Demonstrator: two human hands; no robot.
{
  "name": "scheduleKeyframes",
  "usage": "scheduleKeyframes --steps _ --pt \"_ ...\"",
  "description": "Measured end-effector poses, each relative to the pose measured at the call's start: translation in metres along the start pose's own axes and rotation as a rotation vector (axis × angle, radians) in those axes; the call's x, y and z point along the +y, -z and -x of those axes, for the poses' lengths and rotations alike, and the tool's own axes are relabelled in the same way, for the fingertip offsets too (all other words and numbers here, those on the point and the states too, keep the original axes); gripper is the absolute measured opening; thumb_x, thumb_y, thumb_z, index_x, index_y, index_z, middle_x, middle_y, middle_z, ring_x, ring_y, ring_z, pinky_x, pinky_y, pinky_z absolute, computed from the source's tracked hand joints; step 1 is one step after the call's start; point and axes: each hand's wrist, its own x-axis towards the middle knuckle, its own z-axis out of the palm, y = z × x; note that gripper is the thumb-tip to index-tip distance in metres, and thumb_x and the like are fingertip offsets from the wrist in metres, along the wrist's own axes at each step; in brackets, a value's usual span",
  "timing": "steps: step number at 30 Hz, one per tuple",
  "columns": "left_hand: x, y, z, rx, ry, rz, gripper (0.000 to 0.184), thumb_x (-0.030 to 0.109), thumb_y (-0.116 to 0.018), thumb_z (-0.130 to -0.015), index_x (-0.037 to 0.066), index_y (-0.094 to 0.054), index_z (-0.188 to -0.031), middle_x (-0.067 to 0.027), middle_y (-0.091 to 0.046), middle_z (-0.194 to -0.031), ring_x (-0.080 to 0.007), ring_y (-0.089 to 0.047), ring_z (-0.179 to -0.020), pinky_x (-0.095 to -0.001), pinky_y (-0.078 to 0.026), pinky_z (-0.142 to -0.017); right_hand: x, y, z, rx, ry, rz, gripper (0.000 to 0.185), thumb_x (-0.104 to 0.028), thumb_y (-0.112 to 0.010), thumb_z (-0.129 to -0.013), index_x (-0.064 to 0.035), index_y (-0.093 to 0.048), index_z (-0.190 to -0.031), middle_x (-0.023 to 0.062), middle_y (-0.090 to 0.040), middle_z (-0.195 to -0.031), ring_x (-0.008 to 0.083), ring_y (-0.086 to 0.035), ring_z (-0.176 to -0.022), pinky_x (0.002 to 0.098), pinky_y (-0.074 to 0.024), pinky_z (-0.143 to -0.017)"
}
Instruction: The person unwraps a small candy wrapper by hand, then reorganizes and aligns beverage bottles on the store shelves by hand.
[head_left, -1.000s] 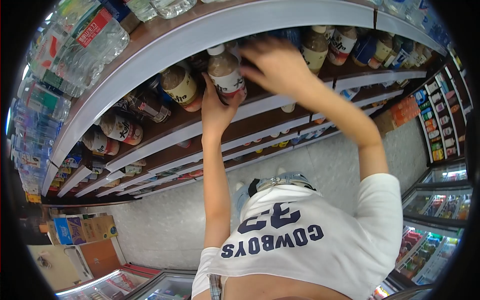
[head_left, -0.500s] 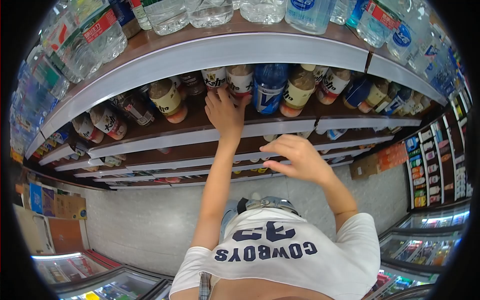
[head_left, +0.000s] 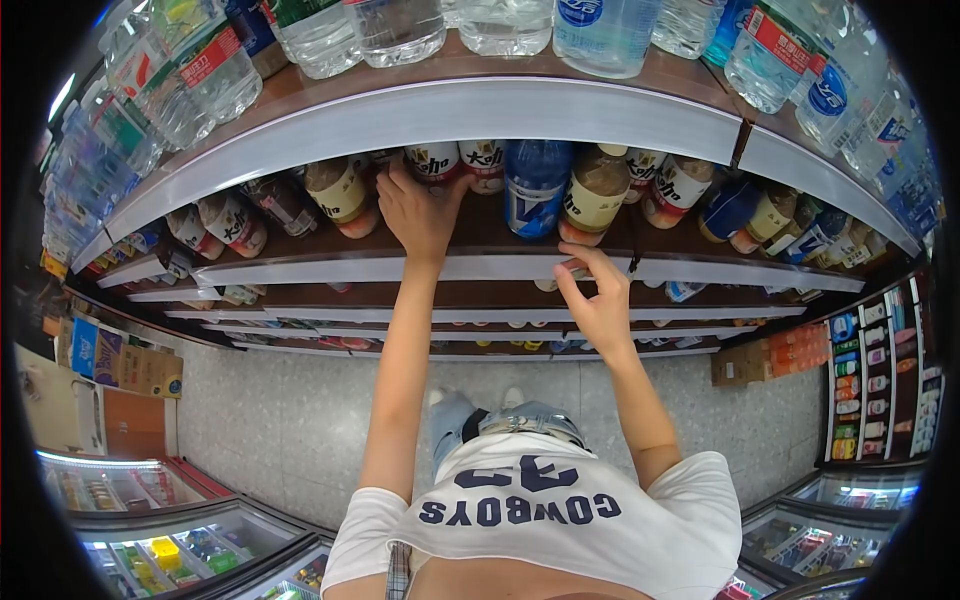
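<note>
Closest in, I see someone in a white shirt [head_left: 540,490] and jeans [head_left: 455,430], both bare arms stretched toward the shelf [head_left: 480,268]. The right hand [head_left: 600,295] is released, thumb and forefinger curved but parted, in front of the shelf's edge, just below a tan-labelled bottle [head_left: 595,203]. The left hand [head_left: 420,220] reaches farther in, fingers bent and spread at the lower front of a white-labelled bottle [head_left: 433,160]; whether it's really gripping it, I can't tell. That bottle stands in the row, with another white-labelled one to its right, then a blue bottle [head_left: 535,190], then the tan-labelled one. Clear water bottles [head_left: 505,25] line the upper shelf [head_left: 450,118] above. Farther off, cartons [head_left: 130,365] sit to the left and a stocked rack [head_left: 865,385] to the right.
</note>
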Motion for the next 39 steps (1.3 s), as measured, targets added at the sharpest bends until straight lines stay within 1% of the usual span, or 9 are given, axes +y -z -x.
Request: scheduleKeyframes --steps 7,11,14,18,25,28,32,36,39 --pt "-0.016 0.009 0.001 -0.097 -0.002 0.053 0.079 0.037 -0.085 -0.065 -0.001 -0.048 -0.122 -0.0153 -0.054 -0.098 -0.0351 -0.056 -0.092 -0.0419 -0.045 -0.075 -0.004 -0.006 -0.008 0.035 0.105 0.006 0.028 -0.008 -0.069 -0.082 -0.0007 -0.065 -0.109 0.0133 -0.068 -0.096 0.0253 -0.067 -0.082 0.0354 -0.0509 -0.081" --pt "-0.041 0.015 0.015 -0.095 0.192 0.108 0.046 0.019 -0.078 -0.079 0.004 -0.054 -0.116 -0.0068 -0.059 -0.086 -0.0254 -0.058 -0.074 -0.0382 -0.046 -0.065 -0.008 -0.014 -0.014 0.134 0.094 -0.029 0.033 -0.006 -0.070 -0.081 -0.0017 -0.064 -0.112 0.0150 -0.064 -0.114 0.0214 -0.067 -0.081 0.0332 -0.0533 -0.077" --pt "-0.059 0.027 0.025 -0.106 0.109 0.193 0.039 0.014 -0.075 -0.082 0.006 -0.054 -0.114 -0.0034 -0.058 -0.081 -0.0206 -0.056 -0.066 -0.0358 -0.045 -0.061 -0.017 -0.022 -0.027 0.248 0.295 0.095 0.036 -0.006 -0.071 -0.079 -0.0017 -0.064 -0.114 0.0170 -0.058 -0.127 0.0185 -0.067 -0.078 0.0313 -0.0550 -0.070" --pt "-0.065 0.043 0.013 0.172 -0.076 0.094 0.050 0.020 -0.080 -0.080 0.001 -0.051 -0.115 -0.0161 -0.051 -0.108 -0.0282 -0.052 -0.097 -0.0369 -0.044 -0.083 -0.039 -0.024 -0.066 0.257 0.304 0.221 0.051 -0.010 -0.072 -0.079 -0.0021 -0.055 -0.126 0.0201 -0.052 -0.133 0.0223 -0.066 -0.072 0.0326 -0.0560 -0.062" --pt "-0.102 0.040 -0.023 0.025 0.174 0.324 0.089 0.032 -0.087 -0.070 -0.009 -0.035 -0.130 -0.0203 -0.041 -0.121 -0.0314 -0.045 -0.113 -0.0416 -0.039 -0.096 -0.050 -0.055 -0.108 0.131 0.036 0.702 0.069 -0.040 -0.077 -0.076 0.0117 -0.050 -0.114 0.0329 -0.054 -0.116 0.0439 -0.066 -0.075 0.0447 -0.0567 -0.061" --pt "-0.092 0.044 -0.036 -0.027 0.340 0.516 0.089 0.030 -0.087 -0.071 -0.009 -0.034 -0.131 -0.0221 -0.042 -0.123 -0.0324 -0.047 -0.114 -0.0410 -0.039 -0.097 -0.053 -0.059 -0.111 0.098 -0.042 0.730 0.066 -0.041 -0.078 -0.075 0.0112 -0.052 -0.105 0.0325 -0.057 -0.109 0.0448 -0.066 -0.076 0.0466 -0.0566 -0.063" --pt "-0.098 0.046 -0.037 -0.156 0.362 0.532 0.086 0.028 -0.086 -0.070 -0.005 -0.035 -0.132 -0.0222 -0.060 -0.110 -0.0313 -0.062 -0.099 -0.0387 -0.048 -0.088 -0.064 -0.054 -0.115 0.056 -0.005 0.738 0.072 -0.050 -0.077 -0.071 0.0103 -0.054 -0.103 0.0259 -0.065 -0.088 0.0407 -0.068 -0.073 0.0462 -0.0564 -0.063" --pt "-0.101 0.051 -0.037 -0.205 0.399 0.562 0.083 0.029 -0.086 -0.071 -0.003 -0.038 -0.131 -0.0208 -0.063 -0.106 -0.0279 -0.064 -0.093 -0.0366 -0.050 -0.085 -0.079 -0.075 -0.103 -0.006 -0.035 0.614 0.089 -0.055 -0.076 -0.068 0.0096 -0.045 -0.119 0.0254 -0.066 -0.086 0.0381 -0.069 -0.071 0.0434 -0.0571 -0.062" --pt "-0.114 0.050 -0.039 -0.188 0.373 0.658 0.085 0.027 -0.087 -0.070 -0.003 -0.038 -0.132 -0.0203 -0.060 -0.113 -0.0249 -0.061 -0.099 -0.0357 -0.049 -0.087 -0.069 -0.110 -0.108 0.048 0.171 0.563 0.090 -0.054 -0.075 -0.069 0.0092 -0.042 -0.124 0.0261 -0.065 -0.088 0.0388 -0.068 -0.070 0.0435 -0.0567 -0.060"
